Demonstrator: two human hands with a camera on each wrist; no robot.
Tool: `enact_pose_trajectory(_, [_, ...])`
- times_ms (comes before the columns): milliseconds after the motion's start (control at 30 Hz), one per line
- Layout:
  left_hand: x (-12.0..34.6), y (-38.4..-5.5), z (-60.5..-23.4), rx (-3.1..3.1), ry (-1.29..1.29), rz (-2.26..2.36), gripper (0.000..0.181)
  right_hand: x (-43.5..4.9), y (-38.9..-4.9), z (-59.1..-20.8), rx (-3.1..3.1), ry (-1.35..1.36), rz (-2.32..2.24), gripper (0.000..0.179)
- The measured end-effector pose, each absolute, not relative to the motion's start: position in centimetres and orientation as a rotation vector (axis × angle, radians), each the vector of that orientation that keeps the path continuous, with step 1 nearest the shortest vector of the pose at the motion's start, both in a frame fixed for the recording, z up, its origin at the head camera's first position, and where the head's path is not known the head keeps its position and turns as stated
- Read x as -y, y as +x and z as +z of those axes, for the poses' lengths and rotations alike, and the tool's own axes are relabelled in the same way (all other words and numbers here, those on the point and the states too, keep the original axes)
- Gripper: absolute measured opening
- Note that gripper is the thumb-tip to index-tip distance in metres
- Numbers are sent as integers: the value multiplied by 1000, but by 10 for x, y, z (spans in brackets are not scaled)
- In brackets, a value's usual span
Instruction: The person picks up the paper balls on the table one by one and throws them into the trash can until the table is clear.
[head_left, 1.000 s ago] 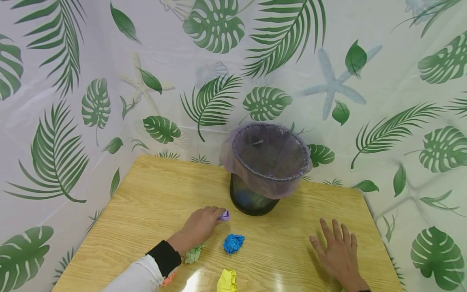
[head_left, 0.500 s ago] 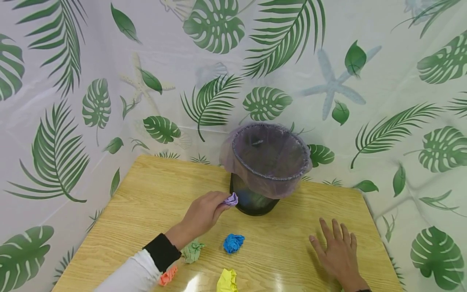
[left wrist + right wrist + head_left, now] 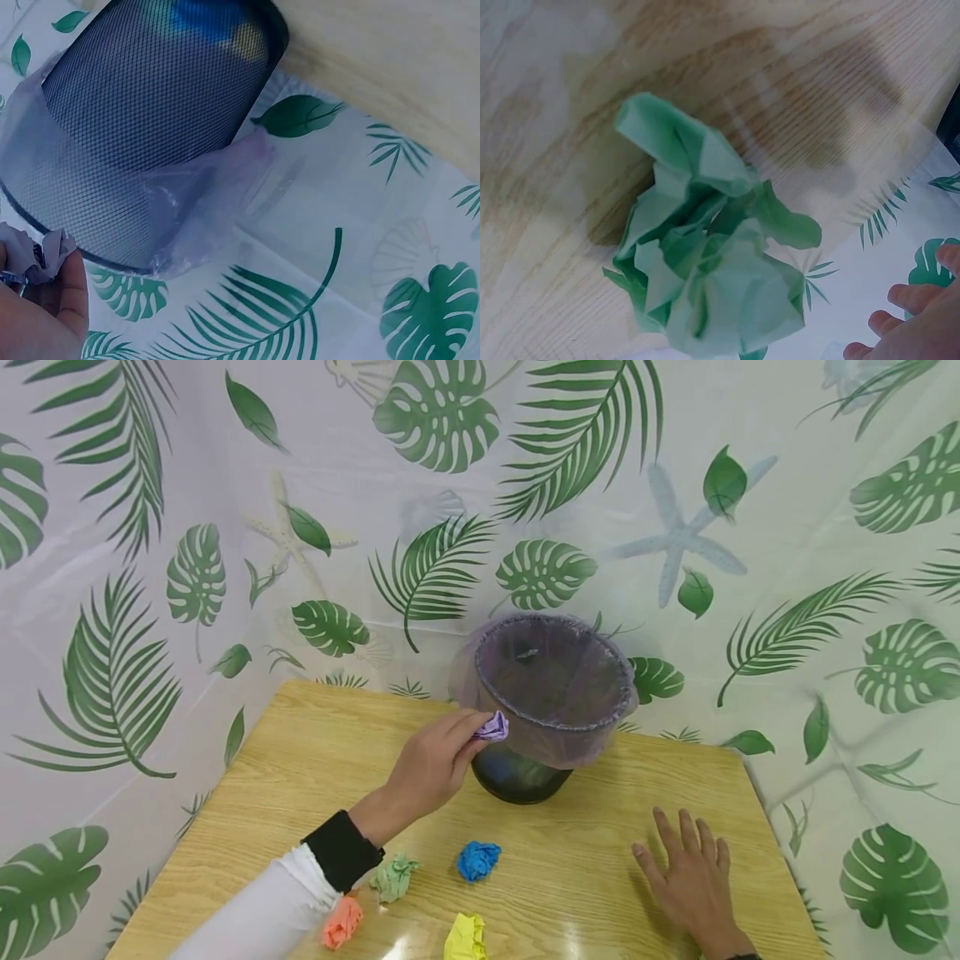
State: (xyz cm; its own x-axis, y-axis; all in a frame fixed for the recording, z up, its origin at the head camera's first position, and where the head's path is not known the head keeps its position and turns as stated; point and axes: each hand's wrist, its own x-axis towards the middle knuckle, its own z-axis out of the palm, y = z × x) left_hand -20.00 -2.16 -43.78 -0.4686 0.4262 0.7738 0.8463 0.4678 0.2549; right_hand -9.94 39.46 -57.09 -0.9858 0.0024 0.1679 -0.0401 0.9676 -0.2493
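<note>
My left hand (image 3: pixel 431 760) pinches a crumpled purple paper ball (image 3: pixel 492 727) just in front of the bin's near side, below its rim. The waste bin (image 3: pixel 525 774) is dark mesh, lined with a thin purple bag (image 3: pixel 558 745) folded over the rim. In the left wrist view the paper ball (image 3: pixel 39 255) sits between thumb and fingers near the bin's rim, and colours show through the mesh (image 3: pixel 150 82). My right hand (image 3: pixel 693 885) lies at the table's right side, fingers spread, holding nothing. Close to the right wrist camera is a crumpled green paper ball (image 3: pixel 712 255).
On the wooden table (image 3: pixel 300 760) lie crumpled paper balls: blue (image 3: pixel 478 861), pale green (image 3: pixel 394 877), orange (image 3: pixel 342 922) and yellow (image 3: pixel 465 937). A leaf-printed sheet (image 3: pixel 420 677) hangs behind the table and at both sides.
My left hand has lifted the purple paper ball off the table and moved it up and slightly right towards the bin's rim. The right hand has stayed in place.
</note>
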Motion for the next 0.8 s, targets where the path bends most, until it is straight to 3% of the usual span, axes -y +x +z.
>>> enact_pose_trajectory(800, [-18, -241, -376, 2062, -1082, -770, 29, -392, -103, -571, 2960, 26, 376, 74])
